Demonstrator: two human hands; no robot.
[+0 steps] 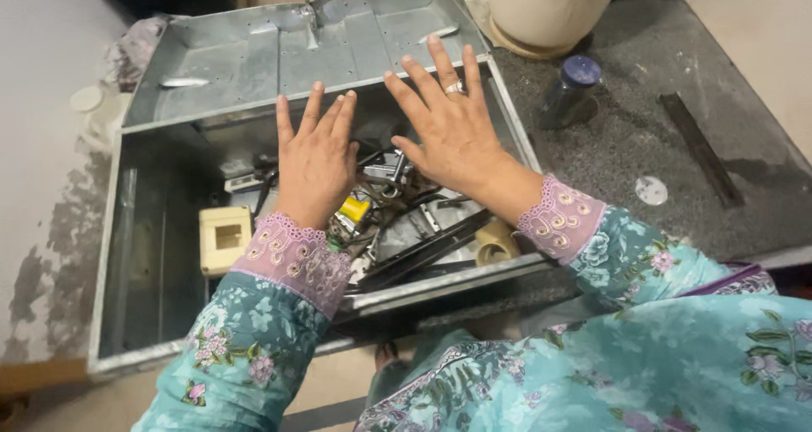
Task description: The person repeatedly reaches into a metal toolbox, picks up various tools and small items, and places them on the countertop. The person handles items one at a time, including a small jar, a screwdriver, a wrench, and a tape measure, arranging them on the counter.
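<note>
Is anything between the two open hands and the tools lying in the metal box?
Nothing visible does. The left hand and right hand hover flat, fingers spread, over the open metal box, whose lid is swung back. The tool pile with its yellow-handled piece lies uncovered directly below them.

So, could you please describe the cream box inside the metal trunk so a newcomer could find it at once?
Start at the open metal trunk and look just left of the left hand. The cream box lies there by the lace cuff. It is the only pale, square plastic piece with a rectangular recess; its neighbours are dark metal tools.
</note>
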